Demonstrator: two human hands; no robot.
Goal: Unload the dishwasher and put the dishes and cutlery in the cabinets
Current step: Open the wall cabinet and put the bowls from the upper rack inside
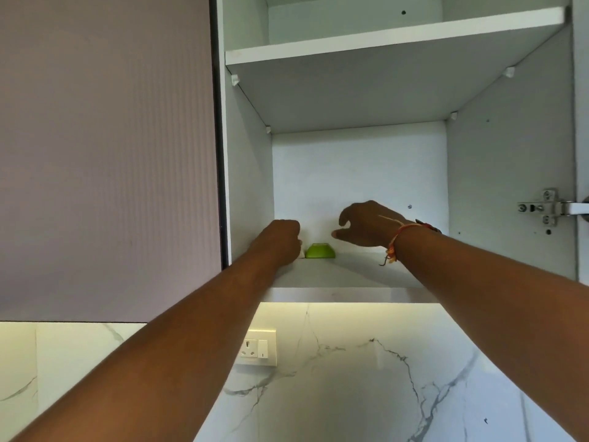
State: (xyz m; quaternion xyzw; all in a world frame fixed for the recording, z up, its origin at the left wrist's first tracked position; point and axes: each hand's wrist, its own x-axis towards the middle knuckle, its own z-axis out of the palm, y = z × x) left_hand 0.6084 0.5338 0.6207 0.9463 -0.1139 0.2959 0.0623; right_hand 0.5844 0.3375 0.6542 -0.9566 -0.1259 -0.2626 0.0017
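I am looking up into an open white wall cabinet. A small green bowl (320,250) sits upside down at the back of the lower shelf (350,272). My left hand (282,240) is just left of the bowl, its fingers curled round a small white item (300,253) that is mostly hidden by the hand. My right hand (363,226) hovers just above and right of the green bowl, thumb and fingers apart and holding nothing. A red thread band (395,240) circles my right wrist.
An upper shelf (382,39) spans the cabinet above my hands. The closed neighbouring cabinet door (105,154) is on the left and a door hinge (548,207) on the right wall. Below are a marble backsplash (382,378) and a wall socket (258,347).
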